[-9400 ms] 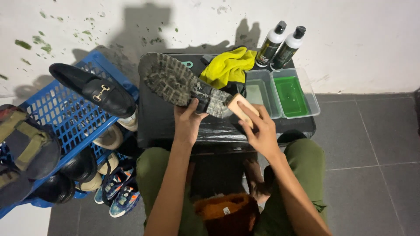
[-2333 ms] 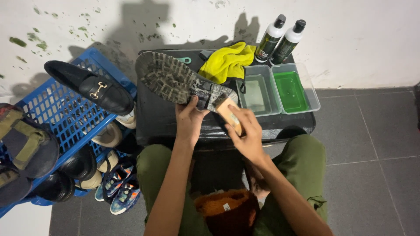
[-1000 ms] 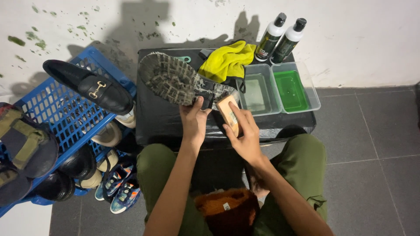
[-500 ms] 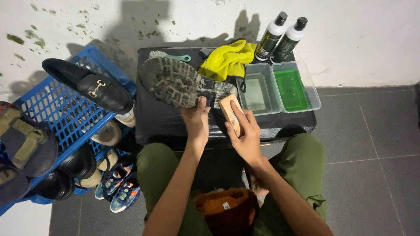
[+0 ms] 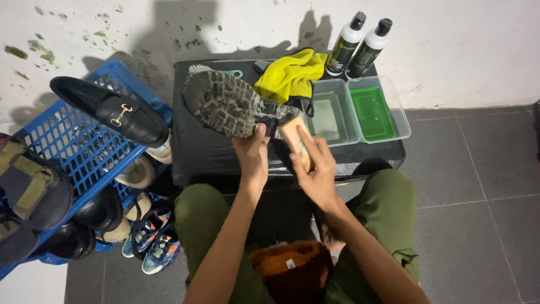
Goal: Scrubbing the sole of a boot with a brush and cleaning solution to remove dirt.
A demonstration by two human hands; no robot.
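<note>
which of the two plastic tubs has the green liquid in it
The right-hand tub, the one farther from the shoe. Its liquid is bright green; the left tub beside it holds a pale, murky liquid.

the left hand [image 5: 253, 157] grips a muddy-soled boot [image 5: 230, 104] sole-up over the black desk [image 5: 197, 152]; the right hand [image 5: 315, 171] presses a wooden brush [image 5: 295, 141] against its heel.

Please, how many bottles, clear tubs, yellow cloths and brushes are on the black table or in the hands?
Bottles: 2
Tubs: 2
Cloth: 1
Brushes, one in the right hand, one behind the boot: 2
Total: 7
</note>
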